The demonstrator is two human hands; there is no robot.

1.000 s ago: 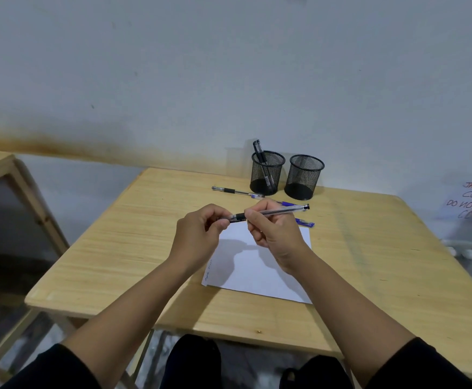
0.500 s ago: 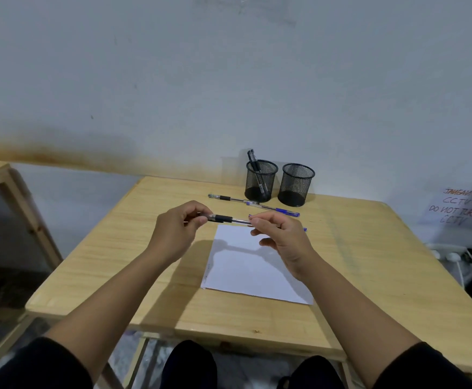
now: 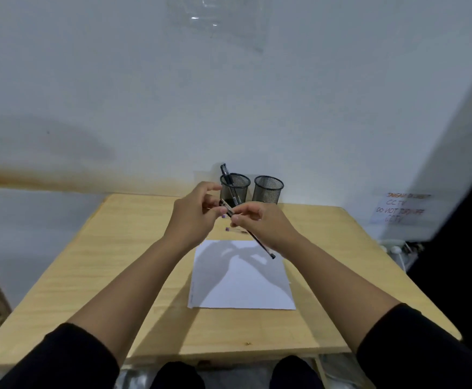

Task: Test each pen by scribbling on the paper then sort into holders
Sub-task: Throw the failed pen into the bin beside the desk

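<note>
Pen [image 3: 257, 240] now angles down toward the paper [image 3: 243, 279], no longer level as half a second ago. Right hand [image 3: 262, 223] pinches the barrel; left hand [image 3: 198, 214] pinches the cap end, likely uncapping. Left holder [image 3: 235, 188] sits just beyond the hands, holding one pen; right holder [image 3: 268, 189] looks empty. Scribble test likely next.

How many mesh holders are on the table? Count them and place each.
2. One mesh holder stands at the table's far edge, black pen inside; the other holder stands just right of it, no pen showing.
</note>
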